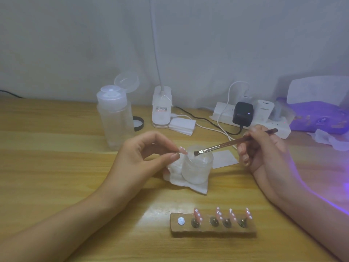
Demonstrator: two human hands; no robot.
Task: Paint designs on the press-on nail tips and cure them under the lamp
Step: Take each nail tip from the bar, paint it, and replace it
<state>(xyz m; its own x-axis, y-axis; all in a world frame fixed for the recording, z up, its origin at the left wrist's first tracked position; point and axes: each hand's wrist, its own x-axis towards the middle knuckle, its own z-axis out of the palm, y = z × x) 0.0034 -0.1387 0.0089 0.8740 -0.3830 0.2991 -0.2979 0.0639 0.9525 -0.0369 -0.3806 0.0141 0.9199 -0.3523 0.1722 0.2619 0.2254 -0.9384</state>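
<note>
Closest to you sits the brown wooden nail stand [213,226], a low block on the pale wooden table [56,167]. Four pink press-on nail tips with white dots [219,214] stand upright on its pegs; the leftmost peg carries only a white round pad.

Just beyond the stand is the small frosted glass jar [196,168], resting on a crumpled white wipe [187,184]. Left of the stand and farther out, your left hand [143,157] pinches one pink dotted nail tip [183,150] between thumb and forefinger, right at the jar's rim. Right of the stand and beyond it, your right hand [264,148] is closed around a slim brown-handled brush [232,142], its dark bristles over the jar's mouth, near the held tip.

Farther from the stand, to the left, stands a clear plastic pump bottle with its lid flipped open [115,118]. Behind the stand lies a white power strip with a black adapter [243,114]. Far right of the stand, the white curing lamp glowing purple [319,110] sits at the wall.
</note>
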